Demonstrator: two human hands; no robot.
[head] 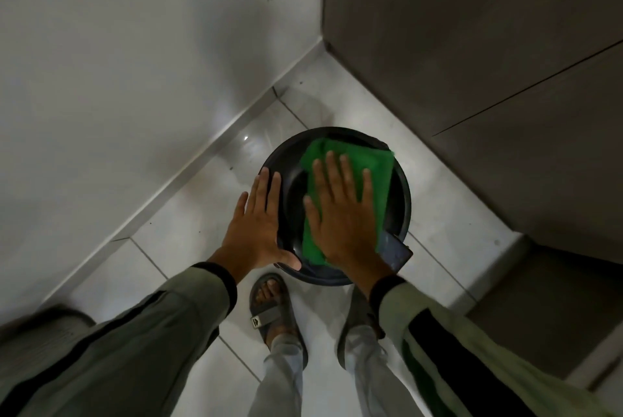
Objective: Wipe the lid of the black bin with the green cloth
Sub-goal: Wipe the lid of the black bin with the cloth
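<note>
A round black bin stands on the floor in a corner, its lid (293,194) facing up at me. The green cloth (377,174) lies spread over the right half of the lid. My right hand (340,214) rests flat on the cloth, fingers apart, pressing it against the lid. My left hand (259,224) lies flat on the lid's left rim, fingers stretched out, thumb on the near edge. A dark pedal or flap (397,253) sticks out at the bin's near right side.
A white wall (135,62) rises at the left and a grey-brown cabinet (488,62) at the right, meeting behind the bin. The floor (188,224) is pale tile. My sandalled feet (269,308) stand just in front of the bin.
</note>
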